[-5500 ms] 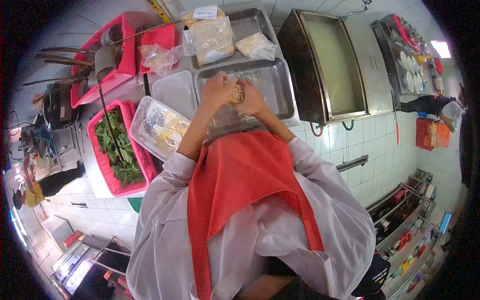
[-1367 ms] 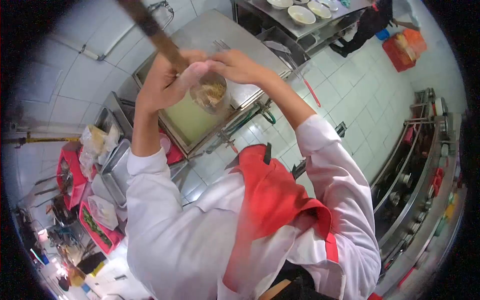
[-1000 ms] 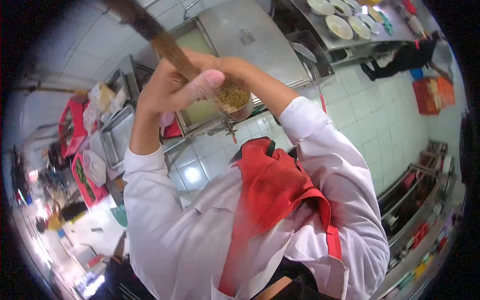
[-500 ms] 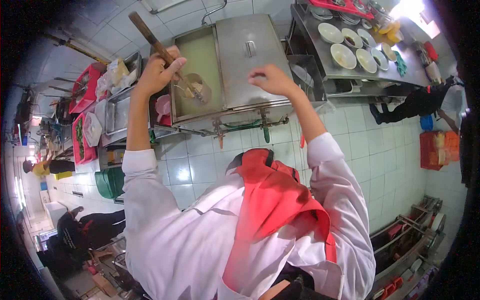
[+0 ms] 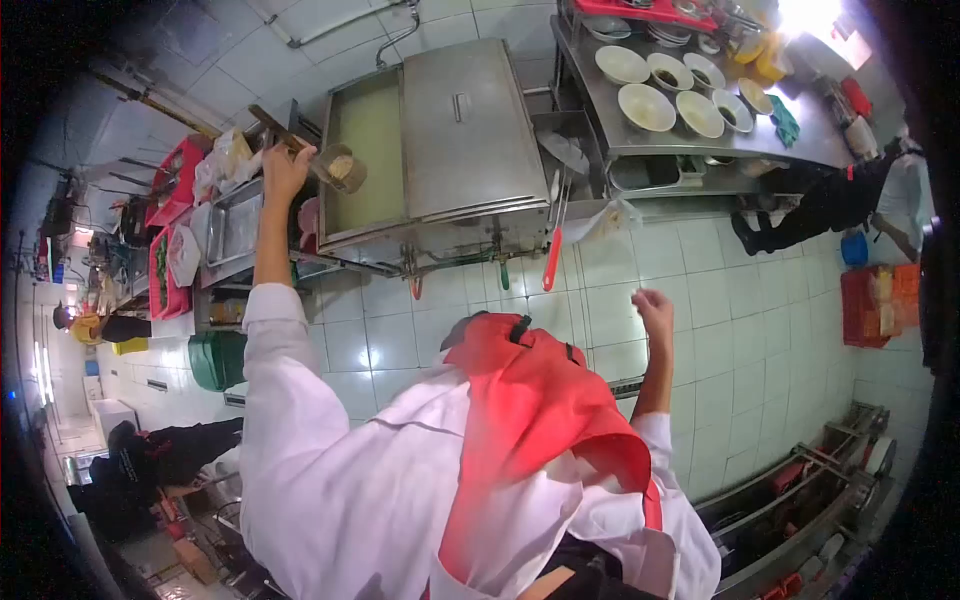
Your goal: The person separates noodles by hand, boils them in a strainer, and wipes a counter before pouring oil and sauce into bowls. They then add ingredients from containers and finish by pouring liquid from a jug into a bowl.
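Note:
My left hand (image 5: 287, 170) is closed around the wooden handle (image 5: 275, 128) of a noodle strainer. The strainer's basket (image 5: 342, 168) holds a pale clump that looks like noodles, and it hangs over the left edge of a vat (image 5: 365, 150) of cloudy greenish-yellow liquid. My right hand (image 5: 655, 312) is low over the tiled floor at the right, away from the cooker, its fingers loosely bent and nothing visible in them. Nearest to it is a red-handled utensil (image 5: 552, 260) hanging at the cooker's right side. A metal lid (image 5: 465, 130) covers the cooker's right part.
Several white bowls (image 5: 647, 107), some with dark contents, stand on the steel counter (image 5: 625, 142) at right. Left of the cooker are a metal tray (image 5: 238, 228) and red baskets (image 5: 170, 275). Valve handles (image 5: 503, 275) stick out below the cooker. Other people are at both sides.
My left hand has lifted the strainer's basket up out of the liquid and moved it left. My right hand has dropped from above the lid down to the right.

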Available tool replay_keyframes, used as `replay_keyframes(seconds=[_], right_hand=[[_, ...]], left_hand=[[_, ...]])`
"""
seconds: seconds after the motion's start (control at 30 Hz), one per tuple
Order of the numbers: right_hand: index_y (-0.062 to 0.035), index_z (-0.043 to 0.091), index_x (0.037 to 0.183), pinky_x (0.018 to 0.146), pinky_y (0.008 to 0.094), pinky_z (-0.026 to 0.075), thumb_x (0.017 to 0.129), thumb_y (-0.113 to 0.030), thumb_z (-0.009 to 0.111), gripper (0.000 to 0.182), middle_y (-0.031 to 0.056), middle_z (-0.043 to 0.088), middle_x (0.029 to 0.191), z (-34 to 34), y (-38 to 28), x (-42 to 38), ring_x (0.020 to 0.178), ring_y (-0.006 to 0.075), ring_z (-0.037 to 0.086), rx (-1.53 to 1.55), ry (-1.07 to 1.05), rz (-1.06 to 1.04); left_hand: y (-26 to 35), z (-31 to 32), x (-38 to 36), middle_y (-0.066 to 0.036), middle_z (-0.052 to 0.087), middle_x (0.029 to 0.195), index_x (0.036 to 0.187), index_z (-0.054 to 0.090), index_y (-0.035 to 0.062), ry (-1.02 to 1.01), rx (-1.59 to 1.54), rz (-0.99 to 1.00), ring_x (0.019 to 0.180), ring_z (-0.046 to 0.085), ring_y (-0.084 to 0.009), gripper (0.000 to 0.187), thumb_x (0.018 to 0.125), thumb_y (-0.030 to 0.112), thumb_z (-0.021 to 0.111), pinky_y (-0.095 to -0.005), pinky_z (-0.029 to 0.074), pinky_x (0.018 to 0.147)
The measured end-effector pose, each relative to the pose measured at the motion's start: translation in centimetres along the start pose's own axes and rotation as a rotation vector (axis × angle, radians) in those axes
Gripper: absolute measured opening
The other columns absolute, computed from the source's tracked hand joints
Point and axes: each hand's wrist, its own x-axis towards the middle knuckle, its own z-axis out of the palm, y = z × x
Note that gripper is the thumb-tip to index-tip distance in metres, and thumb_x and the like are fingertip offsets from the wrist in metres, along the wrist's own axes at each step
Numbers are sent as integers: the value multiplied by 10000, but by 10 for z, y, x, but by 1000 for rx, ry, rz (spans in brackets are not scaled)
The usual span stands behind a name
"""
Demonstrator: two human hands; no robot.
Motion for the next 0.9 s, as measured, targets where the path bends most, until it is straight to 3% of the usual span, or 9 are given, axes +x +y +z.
replay_keyframes(seconds=[0.17, 0.27, 0.3, 0.37, 0.43, 0.5, 0.57, 0.63, 0.9], right_hand=[[16, 597, 1012, 616, 235, 472, 851, -171, 610, 248, 83, 656, 844, -61, 99, -69, 745, 141, 632, 276, 156, 266], [18, 583, 1006, 610, 222, 477, 849, -132, 600, 218, 91, 656, 841, -82, 134, -90, 759, 143, 636, 336, 193, 248], [20, 583, 1007, 619, 223, 480, 850, -121, 592, 211, 93, 656, 843, -79, 119, -99, 768, 142, 636, 294, 246, 256], [24, 588, 1002, 627, 224, 484, 853, -115, 582, 204, 93, 655, 852, -87, 109, -108, 767, 144, 638, 336, 341, 191], [29, 591, 1008, 641, 228, 489, 858, -126, 583, 215, 90, 655, 863, -99, 107, -110, 766, 147, 637, 338, 387, 161], [31, 591, 1009, 638, 225, 487, 858, -125, 584, 218, 89, 655, 863, -110, 118, -106, 759, 148, 637, 319, 380, 143], [28, 593, 1012, 644, 233, 486, 855, -136, 590, 227, 85, 656, 867, -116, 121, -100, 770, 150, 636, 307, 360, 172], [25, 595, 1016, 650, 241, 485, 853, -147, 595, 237, 81, 656, 872, -121, 117, -87, 780, 152, 635, 295, 331, 189], [-8, 622, 1080, 717, 278, 469, 827, -206, 620, 320, 84, 655, 971, -138, 102, 6, 888, 147, 597, 111, 256, 203]], left_hand=[[-31, 44, 2, -174, 650, 734, 779, 659, 9, 89, 289, -4, 689, 642, -298, 193, 733, 193, 696, -375, 480, 637], [-143, 87, 14, -136, 671, 809, 850, 670, 10, 53, -66, -255, 739, 644, -286, 229, 745, 213, 681, -399, 507, 679], [-132, 89, 9, -147, 659, 862, 896, 648, 9, 92, -418, -398, 773, 636, -312, 259, 731, 204, 689, -446, 519, 698], [-220, 104, 29, -154, 651, 889, 911, 626, -15, 89, -994, -460, 764, 636, -312, 279, 782, 231, 594, -446, 530, 679], [-166, 87, 41, -150, 656, 901, 926, 622, -27, 57, -90, -353, 802, 638, -283, 303, 790, 235, 556, -410, 517, 702], [-134, 66, 64, -153, 662, 906, 936, 626, -22, 163, 312, -331, 851, 638, -274, 288, 768, 206, 576, -389, 497, 742], [-103, 53, 88, -168, 663, 907, 945, 637, -1, 481, 364, -127, 815, 642, -298, 286, 772, 226, 606, -383, 492, 754], [-25, 30, 112, -157, 667, 937, 960, 643, 18, 567, 403, -104, 848, 639, -309, 306, 787, 270, 617, -382, 492, 764], [171, 78, 171, -83, 674, 991, 1046, 643, 69, 506, 5, -76, 891, 649, -207, 313, 829, 294, 632, -315, 478, 787]])
